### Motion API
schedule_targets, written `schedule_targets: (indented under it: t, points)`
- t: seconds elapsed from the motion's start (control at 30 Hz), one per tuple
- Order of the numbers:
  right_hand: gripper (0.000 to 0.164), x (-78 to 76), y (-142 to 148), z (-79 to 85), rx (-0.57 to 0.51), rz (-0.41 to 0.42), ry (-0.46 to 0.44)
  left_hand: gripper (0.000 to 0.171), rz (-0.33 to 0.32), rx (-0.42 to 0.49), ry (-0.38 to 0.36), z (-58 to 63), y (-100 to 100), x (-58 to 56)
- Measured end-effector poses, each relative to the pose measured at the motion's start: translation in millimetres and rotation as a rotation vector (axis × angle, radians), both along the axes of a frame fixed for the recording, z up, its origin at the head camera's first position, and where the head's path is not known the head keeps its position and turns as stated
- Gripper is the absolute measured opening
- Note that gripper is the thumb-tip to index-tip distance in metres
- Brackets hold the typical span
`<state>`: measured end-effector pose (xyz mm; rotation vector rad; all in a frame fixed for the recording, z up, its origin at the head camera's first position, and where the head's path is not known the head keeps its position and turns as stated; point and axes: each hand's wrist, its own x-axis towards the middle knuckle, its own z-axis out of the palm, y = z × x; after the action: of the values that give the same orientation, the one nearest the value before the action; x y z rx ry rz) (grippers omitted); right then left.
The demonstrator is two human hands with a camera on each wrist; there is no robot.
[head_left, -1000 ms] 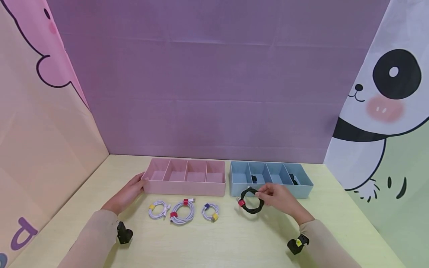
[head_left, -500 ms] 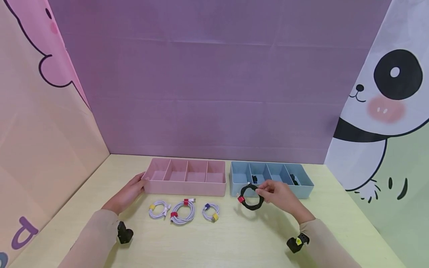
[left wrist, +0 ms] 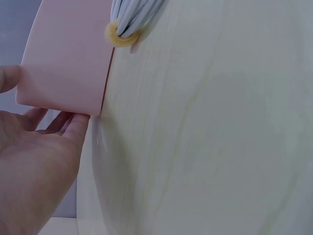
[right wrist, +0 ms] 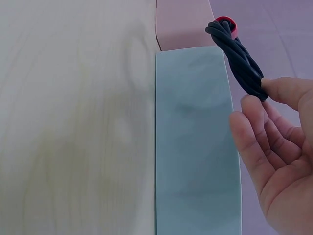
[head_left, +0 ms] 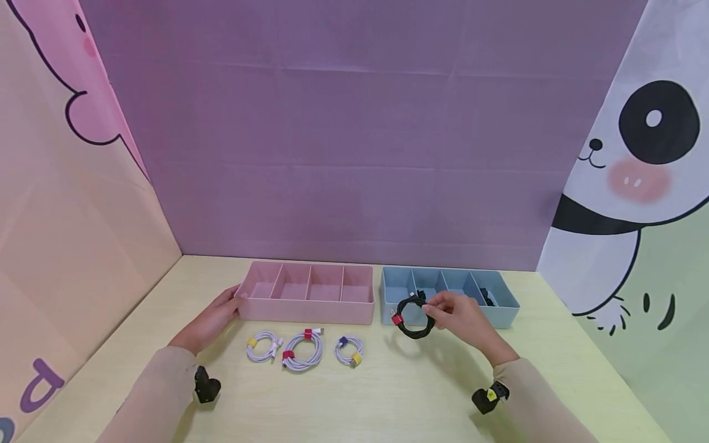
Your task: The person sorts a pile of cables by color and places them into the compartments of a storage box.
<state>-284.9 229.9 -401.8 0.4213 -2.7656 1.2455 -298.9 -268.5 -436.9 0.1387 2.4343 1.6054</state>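
My right hand (head_left: 456, 314) pinches a coiled black cable (head_left: 414, 333) between thumb and fingertips. A red tie (right wrist: 230, 23) wraps the coil, which hangs above the table in front of the blue divided box (head_left: 501, 317). At the left end of the pink divided box (head_left: 310, 312), my left hand (head_left: 213, 319) holds the near corner. There the thumb (left wrist: 9, 78) touches the upper edge and the fingers lie along the end wall. Coiled white cables lie before the pink box: one with a yellow tie (head_left: 264, 347), a larger one (head_left: 301, 352) with red ties, and a small one (head_left: 348, 351) with blue and yellow ties.
Dark items sit in two blue-box compartments, one of them a black piece (head_left: 487, 297) in the rightmost. The pink box's compartments show bare floors. A purple backdrop (head_left: 354, 154) stands behind the pale table (head_left: 332, 406), with printed panels at both sides.
My right hand has raised the black cable slightly, bringing it up over the blue box's front wall. My left hand and the white cables stay where they were.
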Motion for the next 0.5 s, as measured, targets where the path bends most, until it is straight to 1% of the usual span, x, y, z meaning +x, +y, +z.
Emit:
schedule_targets:
  t: [0.2,0.37,0.5]
  points:
    - [0.015,-1.1,-0.6,0.7,-0.009,0.001,0.013,0.075,-0.003,0.005,0.001,1.0,0.6,1.0]
    - [0.017,-3.3,-3.5,1.8,-0.011,-0.004,0.052,0.074,-0.004,0.006,0.003,1.3,0.3,1.2]
    - [0.019,-5.2,-7.4,4.4,-0.008,-0.023,0.074,0.073,-0.004,0.009,0.004,1.2,0.0,0.9]
